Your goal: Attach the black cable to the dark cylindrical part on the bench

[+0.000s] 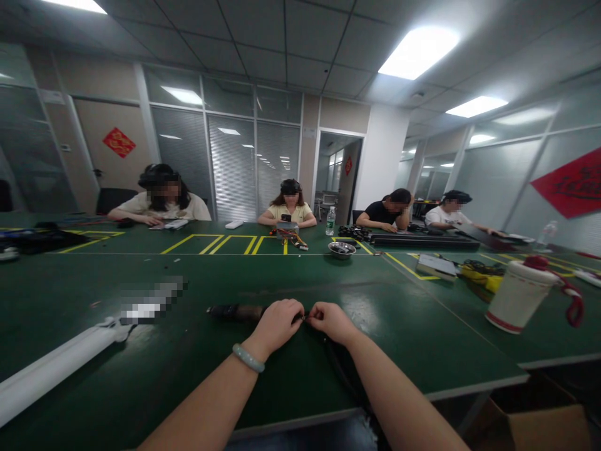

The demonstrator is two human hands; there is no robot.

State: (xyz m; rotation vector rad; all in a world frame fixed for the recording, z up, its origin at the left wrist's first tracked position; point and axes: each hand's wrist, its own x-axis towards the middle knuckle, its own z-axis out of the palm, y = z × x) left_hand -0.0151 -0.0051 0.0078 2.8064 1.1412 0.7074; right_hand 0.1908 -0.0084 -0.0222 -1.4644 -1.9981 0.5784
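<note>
My left hand (pixel 280 321), with a pale green bangle on its wrist, and my right hand (pixel 331 319) meet fingertip to fingertip over the green table (pixel 225 376). Both are closed in a pinch on something small and dark between them, too tiny to make out. A dark cylindrical tool with a black end (pixel 235 312) lies on the table, its right part behind my left hand. From near my right hand a black cable (pixel 340 363) runs down toward the table's front edge, partly hidden by my right forearm.
A long white object (pixel 61 369) lies at the left. Beyond my hands are a metal bowl (pixel 342 250), a bundle of coloured wires (pixel 293 237) and a water bottle (pixel 331 221). At the right stand a white box (pixel 436 266) and a white cup (pixel 520 297). Several people sit across the table.
</note>
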